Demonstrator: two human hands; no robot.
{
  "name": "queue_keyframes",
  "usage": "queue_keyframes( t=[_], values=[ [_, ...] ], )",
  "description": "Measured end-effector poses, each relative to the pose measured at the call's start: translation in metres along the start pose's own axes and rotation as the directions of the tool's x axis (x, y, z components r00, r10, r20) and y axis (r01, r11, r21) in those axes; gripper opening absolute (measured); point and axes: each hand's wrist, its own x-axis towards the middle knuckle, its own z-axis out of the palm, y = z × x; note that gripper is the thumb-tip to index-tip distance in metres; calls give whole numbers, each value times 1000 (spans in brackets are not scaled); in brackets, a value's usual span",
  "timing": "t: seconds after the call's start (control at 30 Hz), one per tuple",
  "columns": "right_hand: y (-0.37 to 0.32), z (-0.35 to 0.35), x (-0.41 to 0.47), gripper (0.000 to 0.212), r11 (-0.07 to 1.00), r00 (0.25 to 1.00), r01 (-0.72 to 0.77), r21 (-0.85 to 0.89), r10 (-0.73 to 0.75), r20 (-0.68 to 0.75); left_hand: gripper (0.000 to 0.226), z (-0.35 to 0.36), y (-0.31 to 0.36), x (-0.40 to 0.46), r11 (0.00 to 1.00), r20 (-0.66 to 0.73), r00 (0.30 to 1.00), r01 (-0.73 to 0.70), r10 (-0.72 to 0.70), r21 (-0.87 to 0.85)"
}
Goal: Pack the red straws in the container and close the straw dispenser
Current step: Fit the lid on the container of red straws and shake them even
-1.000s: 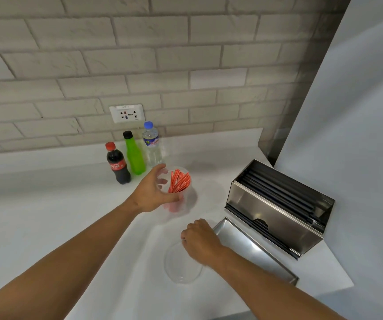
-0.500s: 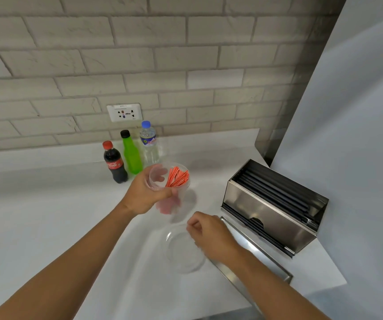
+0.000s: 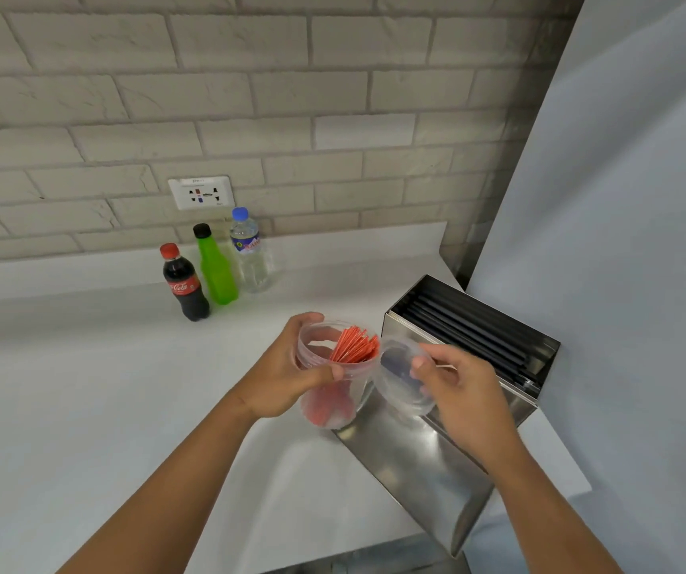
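Observation:
My left hand grips a clear plastic container and holds it up off the counter. Red straws stand inside it, their tips poking past the rim. My right hand holds the container's clear round lid tilted on edge, right beside the container's mouth. Behind my right hand stands the steel straw dispenser, open at the top, with black straws lying in it. Its steel lid lies flat on the counter under my hands.
A cola bottle, a green bottle and a water bottle stand near the brick wall under a wall socket. A grey panel closes off the right side. The white counter's front edge is close.
My right hand picked the clear lid up off the counter and brought it beside the container's mouth. My left hand lifted the container and drew it nearer.

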Motion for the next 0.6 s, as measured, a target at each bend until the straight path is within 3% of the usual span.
queue_keyframes(
  t=[0.07,0.27,0.43,0.6],
  values=[
    [4,0,-3,11,1000,998,-1,4,1,-56,96,8,1,-1,1000,-1,1000,-3,3,12],
    [10,5,-15,16,970,984,172,173,-162,-67,86,31,6,-3,998,-61,997,-46,44,-31],
    [10,10,-23,22,960,973,229,162,-225,-44,85,42,11,-11,999,-82,996,-42,42,-4],
    [9,13,-32,23,961,973,227,156,-231,8,69,51,9,-22,998,-103,994,-43,38,-46]
  ],
)
